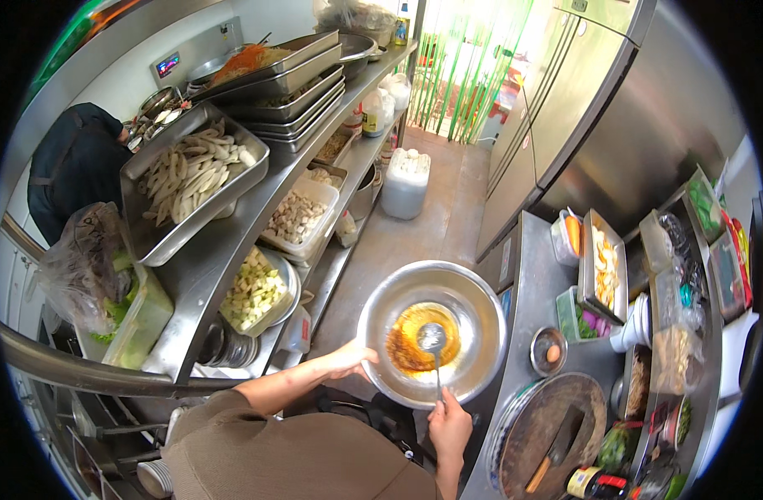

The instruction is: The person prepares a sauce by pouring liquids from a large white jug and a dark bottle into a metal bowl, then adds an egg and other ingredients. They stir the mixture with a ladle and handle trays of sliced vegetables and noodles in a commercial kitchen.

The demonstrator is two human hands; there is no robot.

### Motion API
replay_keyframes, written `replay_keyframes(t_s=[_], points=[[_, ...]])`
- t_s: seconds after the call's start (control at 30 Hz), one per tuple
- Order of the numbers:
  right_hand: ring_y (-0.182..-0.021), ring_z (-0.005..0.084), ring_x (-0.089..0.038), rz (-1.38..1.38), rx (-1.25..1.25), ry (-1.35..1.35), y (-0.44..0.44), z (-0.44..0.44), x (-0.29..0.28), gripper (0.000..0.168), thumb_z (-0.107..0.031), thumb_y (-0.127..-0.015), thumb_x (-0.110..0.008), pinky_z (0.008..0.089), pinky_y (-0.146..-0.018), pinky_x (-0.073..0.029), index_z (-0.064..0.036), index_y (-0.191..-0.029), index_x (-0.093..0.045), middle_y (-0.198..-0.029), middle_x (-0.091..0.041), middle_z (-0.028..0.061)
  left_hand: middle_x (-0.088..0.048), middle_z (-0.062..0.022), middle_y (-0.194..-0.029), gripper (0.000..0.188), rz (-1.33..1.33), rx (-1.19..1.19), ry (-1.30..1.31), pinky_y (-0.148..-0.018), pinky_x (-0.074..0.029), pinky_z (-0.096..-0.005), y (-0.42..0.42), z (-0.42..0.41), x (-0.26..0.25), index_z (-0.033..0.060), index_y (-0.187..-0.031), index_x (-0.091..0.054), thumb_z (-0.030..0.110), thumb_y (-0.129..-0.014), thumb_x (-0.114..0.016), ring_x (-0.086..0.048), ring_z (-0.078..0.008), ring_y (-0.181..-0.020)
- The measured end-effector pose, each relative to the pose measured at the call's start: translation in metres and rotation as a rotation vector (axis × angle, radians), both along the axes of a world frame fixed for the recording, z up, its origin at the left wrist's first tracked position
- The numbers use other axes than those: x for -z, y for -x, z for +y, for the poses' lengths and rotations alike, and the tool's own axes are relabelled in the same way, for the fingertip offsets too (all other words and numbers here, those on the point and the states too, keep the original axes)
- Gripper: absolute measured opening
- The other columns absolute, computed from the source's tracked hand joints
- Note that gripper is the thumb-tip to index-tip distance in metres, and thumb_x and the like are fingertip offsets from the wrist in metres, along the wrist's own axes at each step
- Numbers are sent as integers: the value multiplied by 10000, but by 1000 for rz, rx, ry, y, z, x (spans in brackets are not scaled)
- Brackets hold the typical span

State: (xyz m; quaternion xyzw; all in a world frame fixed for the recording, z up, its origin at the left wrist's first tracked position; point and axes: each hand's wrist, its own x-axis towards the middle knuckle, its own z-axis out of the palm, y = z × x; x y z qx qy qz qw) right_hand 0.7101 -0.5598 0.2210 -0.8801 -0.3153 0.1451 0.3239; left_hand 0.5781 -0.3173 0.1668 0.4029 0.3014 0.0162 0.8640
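A wide stainless steel mixing bowl (475,340) is held out over the floor in front of me. My left hand (355,361) grips its left rim, thumb on the inner side. In my right hand (449,422) is the handle of a metal spoon (432,339). The spoon's head rests in a shallow pool of yellow-brown liquid (406,344) at the bottom of the bowl. Darker brown liquid gathers on the left of that pool, with brighter yellow above. The fingers of my left hand under the rim are hidden.
At right, a round chopping block (525,431) bears a cleaver (559,440), beside a small bowl with an egg (552,354). Left, steel shelves hold a tray of pale sliced food (197,169) and diced vegetables (256,290). A white jug (406,184) stands on the floor. Another person (75,165) bends beyond the shelves.
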Motion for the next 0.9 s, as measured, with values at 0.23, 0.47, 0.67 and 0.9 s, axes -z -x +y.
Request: replay_keyframes(t_s=[0.23, 0.47, 0.67, 0.9], points=[[-576, 182, -663, 591, -210, -28, -118, 116, -47, 608, -205, -977, -477, 287, -503, -517, -21, -1463, -161, -856, -695, 124, -659, -187, -912, 384, 3, -373, 17, -598, -624, -366, -58, 58, -1, -87, -1158, -503, 39, -801, -563, -696, -277, -713], [-626, 168, -666, 658, -287, -242, -264, 190, -45, 538, -301, -1014, -428, 262, -503, -516, -9, -1422, -235, -944, -682, 147, -652, -183, -953, 357, -79, -754, 70, -613, -628, -392, -125, 99, -19, -69, -1165, -510, 20, -820, -533, -693, -291, -772], [-716, 134, -649, 612, -350, -277, -333, 302, -26, 467, -188, -993, -484, 248, -569, -510, 1, -1387, -319, -960, -664, 123, -633, -192, -1033, 401, 0, -964, 21, -660, -621, -429, -148, 156, -12, -87, -1187, -486, 33, -808, -538, -684, -302, -838], [-738, 123, -635, 642, -420, -323, -368, 447, -4, 404, -155, -987, -491, 241, -589, -504, 16, -1339, -391, -983, -653, 102, -648, -177, -984, 372, 95, -1037, -15, -610, -613, -429, -171, 262, 21, -85, -1162, -510, 31, -810, -545, -684, -298, -801]])
